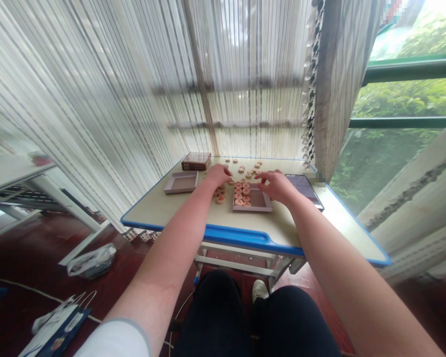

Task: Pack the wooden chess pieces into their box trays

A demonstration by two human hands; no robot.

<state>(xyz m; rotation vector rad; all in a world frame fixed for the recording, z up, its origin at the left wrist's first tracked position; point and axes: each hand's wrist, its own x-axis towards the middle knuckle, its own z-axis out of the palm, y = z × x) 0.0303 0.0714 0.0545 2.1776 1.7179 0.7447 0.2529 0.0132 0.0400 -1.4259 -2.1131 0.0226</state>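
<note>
Round wooden xiangqi pieces (238,197) with red characters stand in two columns in the left part of a shallow open box (251,209). Just beyond its back left corner is my left hand (219,174), fingers curled down and closed among loose pieces; what they hold, if anything, is too small to make out. My right hand (275,184) hovers over the box's back right corner, thumb and forefinger apart, nothing visible between them. More loose pieces (220,200) lie left of the box, partly under my left wrist. Others (241,169) are scattered behind both hands.
An empty shallow box lid (182,190) and a brown printed box (196,161) sit at the table's left. A tablet (305,190) lies beside my right forearm. The table (163,210) has a blue raised edge (238,234). Striped curtains hang behind it.
</note>
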